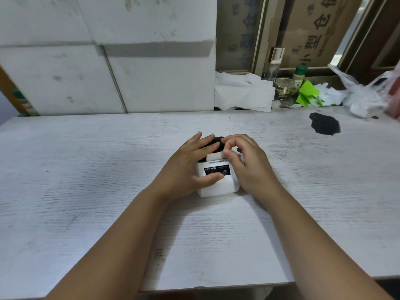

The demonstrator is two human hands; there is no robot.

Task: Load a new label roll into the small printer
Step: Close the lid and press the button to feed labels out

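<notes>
So there's one small white printer (218,182) sitting mid-table (86,169), with both hands on it. The left hand (190,167) wraps its left side, thumb across the black sticker on the front, fingers spread over a dark lid behind. The right hand (244,163) is curled, fingertips pinching one strip of white label paper (214,157) sticking out the top. One dark stain (324,123) sits far right.

Your surface (86,169) is whitewashed wood grain, matt and scuffed. The printer (218,187) looks smooth white plastic. Its label roll (214,158) is plain paper.
</notes>
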